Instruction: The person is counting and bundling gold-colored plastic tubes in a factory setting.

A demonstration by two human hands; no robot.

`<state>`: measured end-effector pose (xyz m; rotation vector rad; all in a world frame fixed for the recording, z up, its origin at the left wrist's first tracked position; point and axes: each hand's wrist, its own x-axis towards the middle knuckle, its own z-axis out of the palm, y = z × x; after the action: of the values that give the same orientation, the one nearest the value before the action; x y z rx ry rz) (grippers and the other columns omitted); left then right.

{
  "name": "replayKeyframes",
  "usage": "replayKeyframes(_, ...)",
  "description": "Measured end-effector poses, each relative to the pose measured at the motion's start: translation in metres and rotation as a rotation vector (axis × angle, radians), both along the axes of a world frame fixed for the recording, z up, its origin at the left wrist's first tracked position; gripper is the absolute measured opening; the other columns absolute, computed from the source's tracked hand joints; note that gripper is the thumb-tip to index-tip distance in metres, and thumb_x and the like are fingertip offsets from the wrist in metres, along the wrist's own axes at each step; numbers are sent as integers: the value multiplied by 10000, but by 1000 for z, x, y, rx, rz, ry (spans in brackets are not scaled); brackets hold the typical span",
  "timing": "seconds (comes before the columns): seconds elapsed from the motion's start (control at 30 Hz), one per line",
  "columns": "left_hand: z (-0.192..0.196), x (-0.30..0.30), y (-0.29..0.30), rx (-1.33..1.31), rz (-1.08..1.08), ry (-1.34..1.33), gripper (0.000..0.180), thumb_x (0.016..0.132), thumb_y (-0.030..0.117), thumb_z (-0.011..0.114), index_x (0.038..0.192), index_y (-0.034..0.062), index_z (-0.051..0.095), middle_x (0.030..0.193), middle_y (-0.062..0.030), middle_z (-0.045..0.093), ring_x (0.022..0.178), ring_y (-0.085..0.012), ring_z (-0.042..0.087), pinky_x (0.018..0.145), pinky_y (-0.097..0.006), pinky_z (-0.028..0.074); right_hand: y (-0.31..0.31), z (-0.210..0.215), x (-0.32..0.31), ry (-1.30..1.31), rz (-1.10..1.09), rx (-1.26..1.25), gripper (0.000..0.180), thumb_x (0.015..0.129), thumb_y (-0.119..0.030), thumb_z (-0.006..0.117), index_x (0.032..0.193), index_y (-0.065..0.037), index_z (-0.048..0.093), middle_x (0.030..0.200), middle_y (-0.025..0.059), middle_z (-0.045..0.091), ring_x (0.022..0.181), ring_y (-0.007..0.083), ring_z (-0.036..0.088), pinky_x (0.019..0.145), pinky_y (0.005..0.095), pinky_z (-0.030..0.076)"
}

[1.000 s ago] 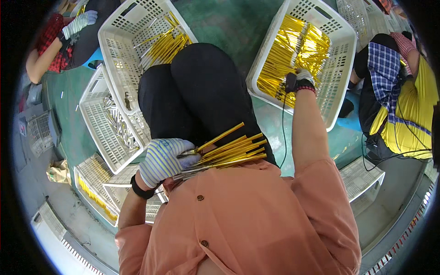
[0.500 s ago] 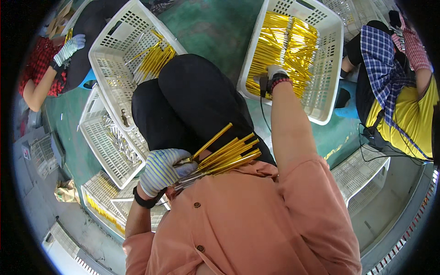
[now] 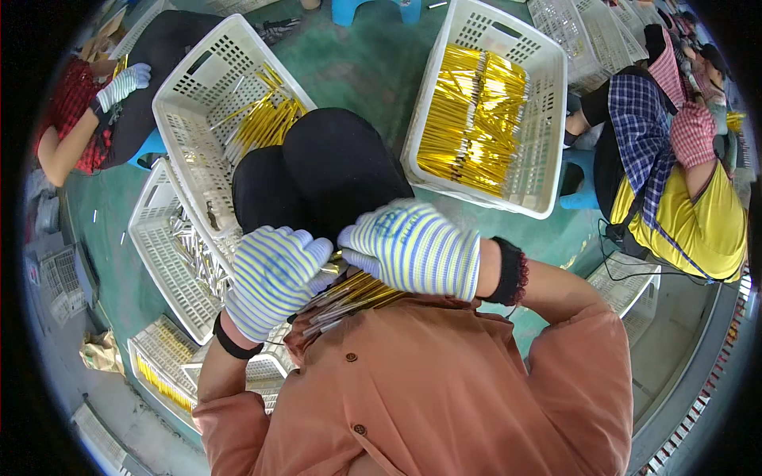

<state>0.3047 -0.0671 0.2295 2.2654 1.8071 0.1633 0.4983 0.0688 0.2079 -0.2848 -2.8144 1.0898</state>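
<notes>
My left hand (image 3: 274,279), in a white glove with blue and yellow stripes, is closed over my lap around one end of a slim gold rod (image 3: 336,259). From the other side my right hand (image 3: 409,244), in a matching glove, has its fingers pinched at the same rod. Most of that rod is hidden by the gloves. Beneath both hands, a bundle of gold rods with silver ends (image 3: 357,295) lies across my lap against my shirt. The right hand partly covers it.
A white crate (image 3: 548,135) full of gold rods stands front right. At front left, another crate (image 3: 181,119) holds fewer rods. Below it, a crate (image 3: 147,234) contains silver pieces. Co-workers sit at both sides. A blue stool (image 3: 373,11) stands at the far edge.
My right hand has left the right-hand crate and come back to my lap, meeting the left hand at the rod. The view has shifted slightly.
</notes>
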Motion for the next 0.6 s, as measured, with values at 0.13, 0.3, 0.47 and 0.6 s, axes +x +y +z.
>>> replayKeyframes(0.13, 6, -5, -13, 10, -102, 110, 340, 719, 358, 798, 942, 136, 668, 782, -52, 564, 745, -278, 592, 668, -435, 445, -13, -1, 3, -250, -53, -580, 296, 1025, -301, 603, 1004, -41, 742, 902, 212, 728, 890, 430, 697, 792, 509, 552)
replayKeyframes(0.3, -9, -5, -38, -30, -152, -113, 271, 803, 378, 737, 850, 134, 630, 705, -43, 527, 657, -257, 584, 581, -410, 426, -24, 3, 7, -386, 70, -456, 317, 1038, -323, 586, 1008, -51, 746, 910, 220, 731, 886, 436, 698, 800, 512, 552)
replayKeyframes(0.47, 20, 8, -51, -187, -202, -43, 303, 842, 405, 730, 899, 111, 684, 677, -57, 560, 628, -284, 610, 573, -425, 454, -38, -7, 37, -185, 230, -216, 281, 1031, -333, 593, 1078, -102, 748, 859, 189, 724, 809, 406, 713, 711, 497, 570)
replayKeyframes(0.6, 37, -18, -69, -713, 413, -698, 292, 968, 302, 724, 1089, 37, 743, 765, -95, 730, 693, -219, 733, 652, -354, 564, 11, 10, 59, -224, 222, 135, 271, 1015, -295, 623, 1167, -108, 745, 858, 165, 726, 770, 376, 721, 643, 454, 577)
